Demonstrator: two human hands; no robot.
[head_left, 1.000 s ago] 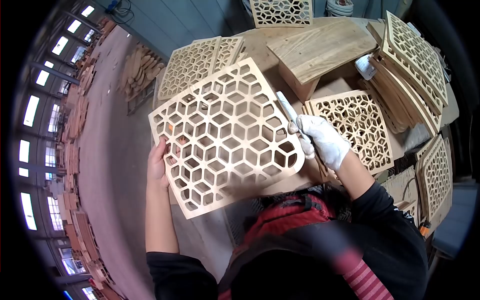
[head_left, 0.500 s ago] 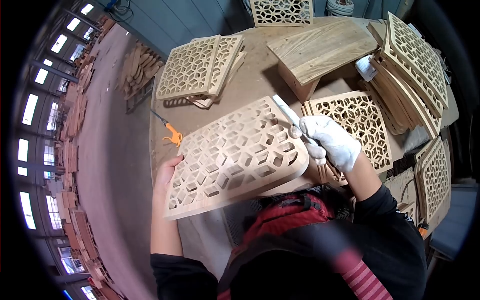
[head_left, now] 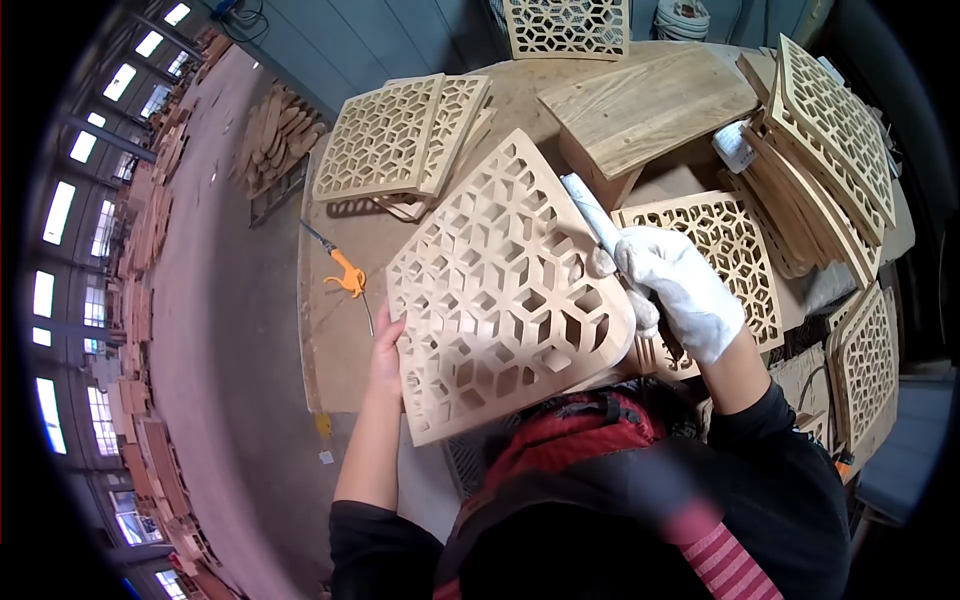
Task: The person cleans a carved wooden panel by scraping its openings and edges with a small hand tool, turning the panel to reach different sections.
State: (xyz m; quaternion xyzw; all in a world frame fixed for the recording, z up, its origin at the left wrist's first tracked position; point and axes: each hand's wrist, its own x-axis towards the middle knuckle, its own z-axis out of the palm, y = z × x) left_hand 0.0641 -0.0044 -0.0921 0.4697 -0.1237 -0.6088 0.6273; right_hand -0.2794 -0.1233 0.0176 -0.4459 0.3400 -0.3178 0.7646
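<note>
A pale wooden lattice panel point(head_left: 490, 300), cut through with a geometric pattern and rounded at its near right corner, is held up tilted in front of me. My bare left hand point(head_left: 388, 345) grips its left edge, the thumb over the face and the other fingers partly hidden behind. In a white glove, my right hand point(head_left: 680, 285) is closed around a whitish, tube-like roll point(head_left: 592, 212). That roll lies along the panel's right edge; whether it presses on the wood I cannot tell.
An orange air blow gun point(head_left: 347, 275) lies on the worktable point(head_left: 335, 385) at left. Lattice panels point(head_left: 380, 140) are stacked behind it. A wooden stool-like piece point(head_left: 650, 105), another lattice panel point(head_left: 725, 250) and a tall panel stack point(head_left: 835, 140) stand right.
The panel has turned and tipped, its far corner rising higher and its left edge shifting right. My left hand moved right with it. My right hand and the roll shifted slightly right.
</note>
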